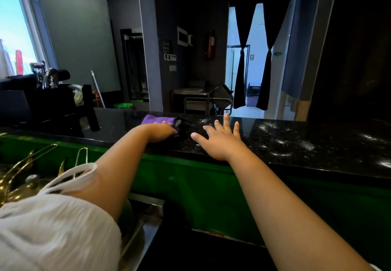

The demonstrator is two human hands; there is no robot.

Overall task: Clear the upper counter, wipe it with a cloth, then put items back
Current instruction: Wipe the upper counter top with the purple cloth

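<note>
**A:** Two hands up on the upper counter (pixel 296 143), one cloth, and that's the count on the black stone right now.

**B:** The left hand (pixel 161 130) is palm down on the purple cloth (pixel 156 119), fingers laid fairly flat across it, pressing rather than bunching it up. The cloth sits on the counter's left stretch, towards the far edge.

**A:** And the right hand (pixel 220 141)?

**B:** Spread wide, all five fingers apart, holding nothing, flat at the stone just beside the cloth hand. The two are near each other but not touching.

**A:** White smears (pixel 281 141) to the right of it. I count several patches scattered along the counter, well apart from the cloth.

**B:** One black upright cylinder (pixel 91 107) at the counter's left end. Below the stone, one green front panel (pixel 201 186).

**A:** Containers?

**B:** Three I can pick out. A steel sink (pixel 148 207) low down beside the white sleeve (pixel 53 228), too dark to tell what's in it. A green-lidded tub (pixel 122 105) on the floor behind, lid on, contents hidden. A purple bin (pixel 252 101) through the doorway, something dark at its top, too small to tell.

**A:** Gold pieces (pixel 12 177) at bottom left, too blurred to count.
</note>
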